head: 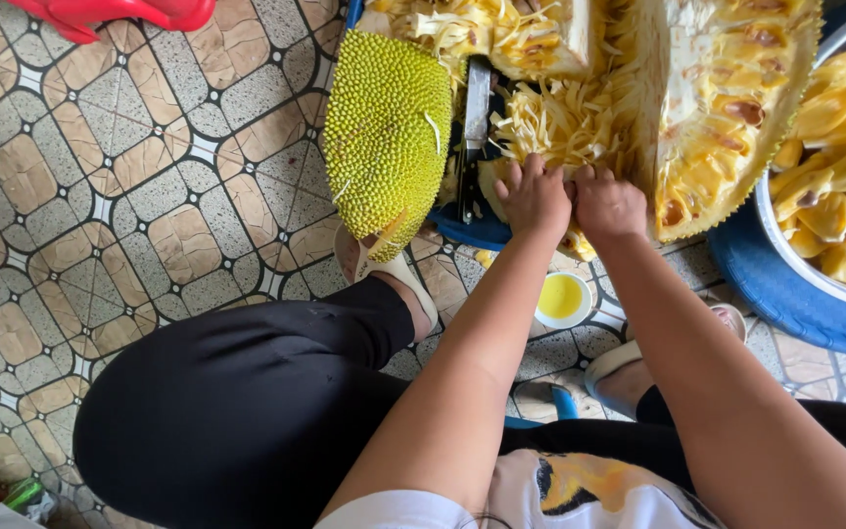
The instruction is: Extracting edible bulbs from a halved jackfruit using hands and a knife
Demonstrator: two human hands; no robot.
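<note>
Left hand [533,199] and right hand [607,204] side by side, knuckles up, touching each other, fingers curled down into the pale stringy flesh [550,122] at the near edge of the opened jackfruit; what the fingertips pinch hidden beneath them, so grip impossible to tell beyond fingers bent and pressed into the fibres. Three large jackfruit pieces in view: a green spiky piece [387,132] lying skin up just left of the hands, a cut half [722,108] standing on edge just right of the right hand with yellow pods showing, and a third cut chunk [531,34] at the top edge behind the strings. One knife [476,127] lying blade away, between the green piece and the left hand, close to the left fingers. One metal bowl [785,235] at far right holding many yellow pods [839,196], resting on a blue round base [785,299]. One small white dish [563,299] of yellow liquid on the tiled floor [129,196], just below the wrists, between the two sandalled feet. Red plastic item [115,12] at top left. Open tiled floor wide on the left; right side crowded by the cut half and bowl, little room between.
</note>
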